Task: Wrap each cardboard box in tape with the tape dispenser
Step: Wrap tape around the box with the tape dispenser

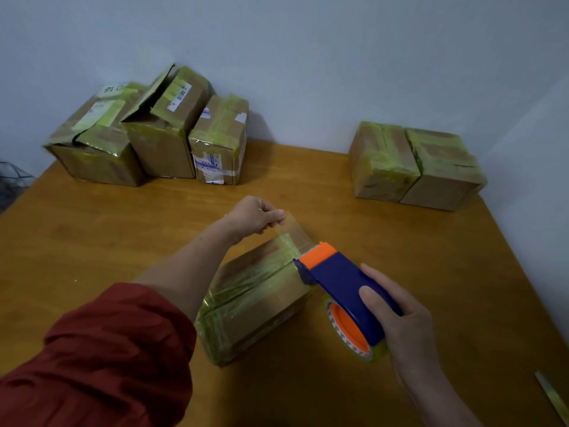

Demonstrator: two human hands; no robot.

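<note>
Red fabric of a sleeve (pixel 101 349) fills the lower left corner, cut off by the frame edge. A bare forearm reaches out of it over the wooden table (pixel 123 235). At the lower right edge lies a thin pale green sliver (pixel 551 396), mostly out of frame and too little of it shows to name.

The right hand (pixel 397 318) grips the blue and orange tape dispenser (pixel 338 282). The thumb lies on top of the blue housing and one finger runs along its far side, while the other fingers are hidden behind it. The roll of tape (pixel 348 331) shows only partly below the housing, and whether it touches the table is hard to tell.

Just left of the dispenser sits a cardboard box (pixel 255 300) near the middle of the table, banded with yellowish tape. The forearm crosses over it and hides its left end. The dispenser's orange mouth is at the box's far right corner.

Above the box's far end, the left hand (pixel 252 215) pinches the free end of a clear strip of tape (pixel 295 232) between thumb and curled fingers. The strip runs from the hand to the orange mouth, and its edges are faint.

At the back left, three boxes (pixel 160 143) stand packed together against the wall (pixel 308 57), the middle one with a raised flap. Their labels are too blurred to read. At the back right, two boxes (pixel 415 167) sit touching side by side. A dark mesh thing (pixel 12 183) past the table's left edge is mostly cut off.
</note>
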